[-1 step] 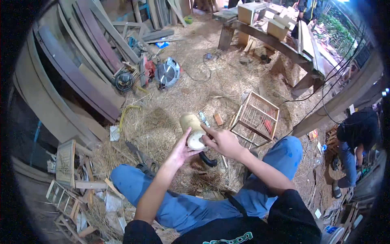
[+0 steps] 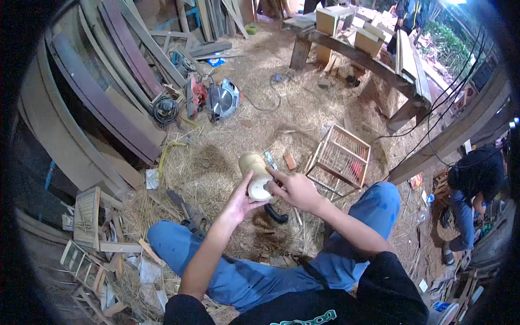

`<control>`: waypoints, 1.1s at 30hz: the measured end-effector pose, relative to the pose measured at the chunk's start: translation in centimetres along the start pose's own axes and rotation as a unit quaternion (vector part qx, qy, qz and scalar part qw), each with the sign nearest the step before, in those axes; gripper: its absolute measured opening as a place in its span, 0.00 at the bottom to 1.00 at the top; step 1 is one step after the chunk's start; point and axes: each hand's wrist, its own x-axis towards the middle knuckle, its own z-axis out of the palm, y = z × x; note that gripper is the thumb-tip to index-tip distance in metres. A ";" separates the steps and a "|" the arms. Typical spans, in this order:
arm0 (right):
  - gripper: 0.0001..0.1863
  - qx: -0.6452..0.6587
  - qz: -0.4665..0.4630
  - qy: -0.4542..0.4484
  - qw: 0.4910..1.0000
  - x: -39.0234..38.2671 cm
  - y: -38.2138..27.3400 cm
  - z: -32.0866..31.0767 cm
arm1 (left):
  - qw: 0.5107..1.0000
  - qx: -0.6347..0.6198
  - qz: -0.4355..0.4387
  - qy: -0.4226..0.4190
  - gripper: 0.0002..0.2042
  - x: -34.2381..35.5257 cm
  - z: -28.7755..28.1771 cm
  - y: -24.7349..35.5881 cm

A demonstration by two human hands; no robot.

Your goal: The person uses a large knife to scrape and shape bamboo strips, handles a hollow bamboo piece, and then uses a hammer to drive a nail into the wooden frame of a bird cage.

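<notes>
A pale wooden cylinder (image 2: 251, 161) is tilted between my knees, its flat round end turned up toward me. My left hand (image 2: 238, 206) cups this end from the left, thumb along the side and fingers beneath. From the right, my right hand (image 2: 298, 190) grips the rim, index finger stretched along the side and thumb on the flat end. Just below the cylinder, a black curved handle-like piece (image 2: 278, 215) shows; the rest of it is hidden. Beyond my right hand lie a small light-blue and metal tool (image 2: 270, 159) and a reddish-brown block (image 2: 290, 162).
A slatted wooden cage (image 2: 342, 157) stands right of my hands. Circular saws (image 2: 223, 101) rest farther ahead on the straw-covered floor. Long boards (image 2: 97, 103) lean at left, and a workbench (image 2: 362, 58) stands at back right. Another person (image 2: 476, 176) bends over at far right.
My right thumb and fingers have shifted slightly at the cylinder's flat end. Both hands stay on the cylinder, and the whole view has moved a little.
</notes>
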 end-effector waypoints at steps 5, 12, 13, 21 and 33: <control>0.26 -0.023 -0.067 0.041 0.997 1.8 -1.0 -0.4 | 0.995 0.062 0.034 0.073 0.36 -1.2 0.7 1.2; 0.25 0.205 0.016 0.153 0.967 4.9 0.4 1.7 | 0.947 0.206 0.220 0.113 0.40 -1.1 0.8 2.8; 0.25 0.229 0.064 0.114 0.965 5.4 -0.1 1.1 | 0.930 0.220 0.276 0.104 0.40 -1.1 0.7 2.7; 0.26 0.350 0.004 0.095 0.932 7.3 0.8 2.1 | 0.850 0.344 0.354 0.180 0.34 -1.5 0.0 3.7; 0.29 0.530 0.100 0.000 0.842 5.3 1.7 2.4 | 0.832 0.421 0.294 0.207 0.32 -1.9 -0.7 2.1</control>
